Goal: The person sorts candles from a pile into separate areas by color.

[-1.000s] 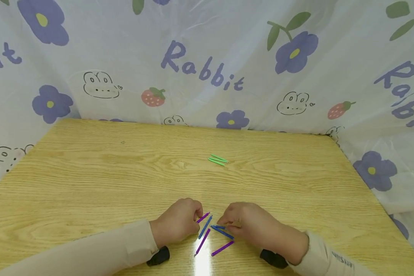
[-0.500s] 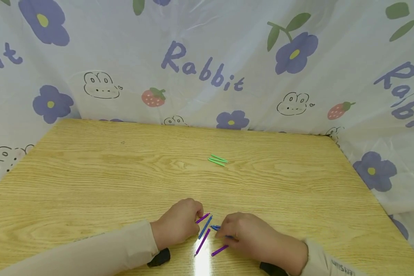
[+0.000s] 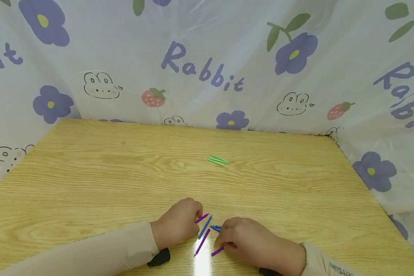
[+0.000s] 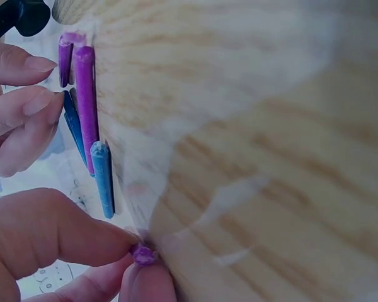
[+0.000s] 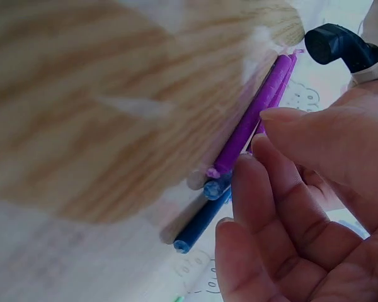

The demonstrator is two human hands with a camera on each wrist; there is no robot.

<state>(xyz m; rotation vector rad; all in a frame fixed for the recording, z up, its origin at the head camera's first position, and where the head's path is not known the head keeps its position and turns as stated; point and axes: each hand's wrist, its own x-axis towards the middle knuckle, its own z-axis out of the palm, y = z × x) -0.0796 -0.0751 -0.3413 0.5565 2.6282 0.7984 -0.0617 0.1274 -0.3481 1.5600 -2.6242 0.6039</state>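
Observation:
My left hand (image 3: 179, 224) pinches a purple candle (image 3: 202, 218) between thumb and forefinger; its end (image 4: 143, 255) pokes out in the left wrist view. Beside that hand a blue candle (image 3: 205, 227) lies slanted on the table, and a second purple candle (image 3: 202, 242) lies below it. My right hand (image 3: 248, 237) hovers low over a third purple candle (image 3: 217, 251), covering its far end. In the right wrist view its thumb and forefinger tips stand slightly apart, close to that candle. Two more blue candles (image 3: 215, 228) show partly from under the right hand.
Several green candles (image 3: 218, 160) lie together farther back on the wooden table (image 3: 124, 172). A white cloth printed with rabbits and flowers (image 3: 200, 46) hangs behind and at the sides. Black wrist devices (image 3: 159, 257) sit under both forearms.
My right hand has moved down and toward me, from the blue candles to the right purple candle, now partly covering both. My left hand has stayed almost still, holding its purple candle.

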